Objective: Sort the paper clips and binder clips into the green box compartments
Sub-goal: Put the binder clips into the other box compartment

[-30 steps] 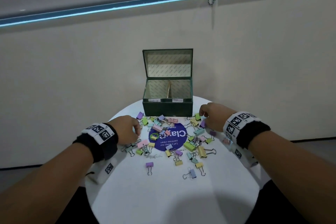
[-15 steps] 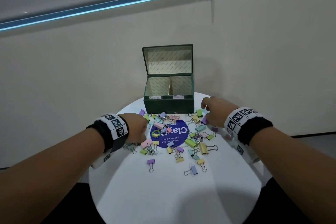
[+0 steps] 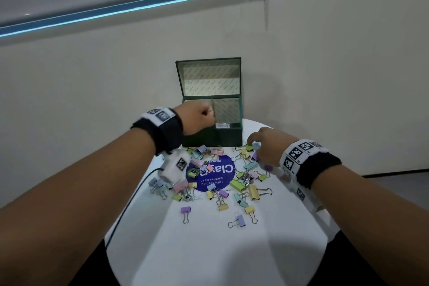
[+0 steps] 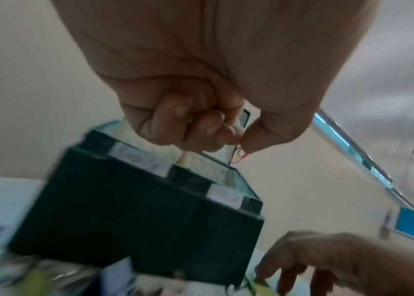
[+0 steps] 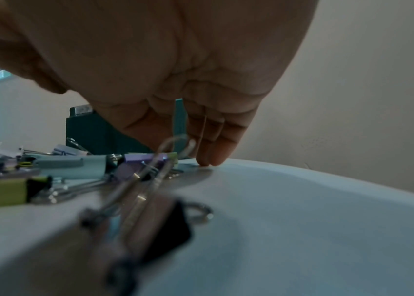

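The green box stands open at the back of the round white table, lid upright, a divider splitting it in two. My left hand hovers over the left compartment and pinches a thin red paper clip between thumb and fingertips. My right hand is low at the box's right front corner, its straight fingertips touching the table beside a green binder clip. Several pastel binder clips lie scattered in front of the box.
A round blue sticker lies under the middle of the pile. A black cable runs off the table's left edge. White labels sit on the box's front rim. A beige wall stands close behind the table.
My left hand has risen from the left side of the pile up over the box's left compartment, carrying the paper clip. My right hand has stayed low at the pile's back right.
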`<state>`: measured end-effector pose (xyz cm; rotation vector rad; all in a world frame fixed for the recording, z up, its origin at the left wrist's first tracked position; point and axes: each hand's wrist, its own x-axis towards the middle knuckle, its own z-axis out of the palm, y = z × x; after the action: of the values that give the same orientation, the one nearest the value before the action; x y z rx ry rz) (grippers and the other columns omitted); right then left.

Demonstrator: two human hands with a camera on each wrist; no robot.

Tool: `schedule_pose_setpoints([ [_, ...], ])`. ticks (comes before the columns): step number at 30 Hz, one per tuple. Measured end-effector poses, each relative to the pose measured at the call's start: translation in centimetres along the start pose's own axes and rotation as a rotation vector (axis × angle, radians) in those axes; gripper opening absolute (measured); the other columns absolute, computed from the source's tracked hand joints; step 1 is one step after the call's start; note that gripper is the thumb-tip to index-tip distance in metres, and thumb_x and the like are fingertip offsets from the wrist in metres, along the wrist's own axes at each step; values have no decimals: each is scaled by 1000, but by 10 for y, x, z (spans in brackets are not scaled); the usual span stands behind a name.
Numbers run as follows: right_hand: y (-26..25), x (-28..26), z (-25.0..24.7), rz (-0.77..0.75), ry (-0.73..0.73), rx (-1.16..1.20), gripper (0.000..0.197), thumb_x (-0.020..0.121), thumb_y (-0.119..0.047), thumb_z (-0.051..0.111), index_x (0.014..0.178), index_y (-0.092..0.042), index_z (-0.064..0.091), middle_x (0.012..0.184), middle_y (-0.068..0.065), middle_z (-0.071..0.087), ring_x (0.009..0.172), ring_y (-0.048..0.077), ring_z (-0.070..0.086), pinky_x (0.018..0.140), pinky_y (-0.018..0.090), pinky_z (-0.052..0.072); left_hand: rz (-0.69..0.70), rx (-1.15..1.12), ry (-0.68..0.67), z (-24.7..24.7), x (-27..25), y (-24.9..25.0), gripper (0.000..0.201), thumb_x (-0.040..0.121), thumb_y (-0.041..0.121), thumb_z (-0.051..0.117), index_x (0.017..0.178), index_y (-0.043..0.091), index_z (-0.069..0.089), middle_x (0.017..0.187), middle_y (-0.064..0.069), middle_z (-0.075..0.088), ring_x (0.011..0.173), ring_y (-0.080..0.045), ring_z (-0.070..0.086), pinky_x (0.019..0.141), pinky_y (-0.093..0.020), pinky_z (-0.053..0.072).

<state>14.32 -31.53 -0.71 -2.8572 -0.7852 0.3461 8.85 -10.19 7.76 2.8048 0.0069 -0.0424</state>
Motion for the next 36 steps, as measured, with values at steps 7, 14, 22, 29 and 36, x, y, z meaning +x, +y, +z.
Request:
schedule_pose_setpoints([
  [7,2,3,3,10,53,28,59,73,-12,69,126,-31,52,101,-8,50,93,18,57,81,39,57,-49,85,132,17,52,24,15,91,18,53,97,10,64,92,-7,63,75,-18,52,59,-24,42],
  [14,8,6,3,-7,68,33,55,83,-16,68,133,-29,49,126,-4,52,109,21,57,91,40,54,-47,-107,104,17,47,11,40,98,16,52,137,28,49,107,5,63,86,-12,67,68,-28,58],
  [22,-1,-2,-1,-196,154,86,26,99,-43,45,110,-29,63,108,-5,59,92,16,58,86,38,53,-126,46,140,-1,-35,-70,9,92,28,62,95,35,60,83,12,61,77,-6,58,64,-22,40],
  [29,-12,-10,-2,-281,94,91,13,94,-33,55,97,-30,67,97,-12,66,89,12,60,85,34,55,-229,218,-70,26,-75,-118,48,92,43,61,137,31,49,137,1,50,128,-21,48,106,-35,38],
  [36,-20,-16,-3,-223,-24,122,30,82,-12,63,100,-34,71,103,-14,60,99,11,58,91,32,52,-188,320,-136,44,-60,-112,33,100,19,43,130,22,56,128,-8,57,111,-26,58,95,-35,46],
])
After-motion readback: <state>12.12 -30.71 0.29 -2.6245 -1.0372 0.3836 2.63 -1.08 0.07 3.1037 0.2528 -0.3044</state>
